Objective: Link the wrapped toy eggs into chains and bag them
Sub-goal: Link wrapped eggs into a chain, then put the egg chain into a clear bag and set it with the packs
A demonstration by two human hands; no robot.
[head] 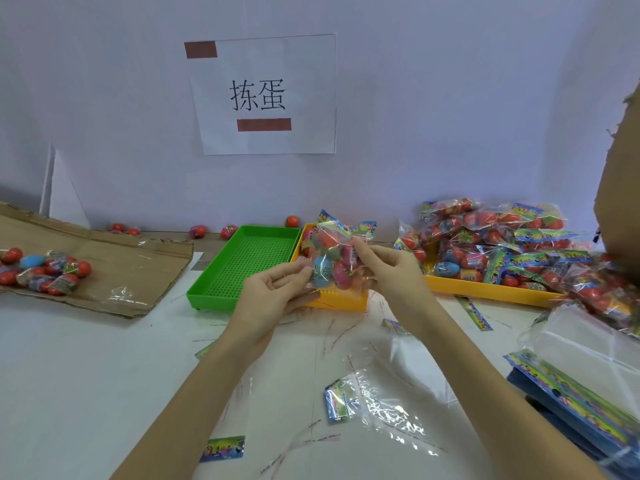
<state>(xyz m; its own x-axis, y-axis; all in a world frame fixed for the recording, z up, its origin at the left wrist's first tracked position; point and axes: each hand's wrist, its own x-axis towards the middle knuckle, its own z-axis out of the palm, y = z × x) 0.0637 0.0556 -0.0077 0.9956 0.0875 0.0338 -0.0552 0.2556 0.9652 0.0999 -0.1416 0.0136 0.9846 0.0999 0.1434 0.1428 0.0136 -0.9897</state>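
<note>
A clear bag of wrapped toy eggs, red, blue and pink, with a colourful header card on top, is held upright in the air over the small yellow tray. My left hand pinches its lower left side. My right hand grips its right side near the top. Several loose wrapped eggs lie on a flat piece of cardboard at the left. An empty clear bag with a header card lies on the table in front of me.
An empty green tray stands left of the yellow one. A large yellow tray at the right is heaped with filled bags. A stack of empty bags lies at the right edge. A few eggs sit along the wall.
</note>
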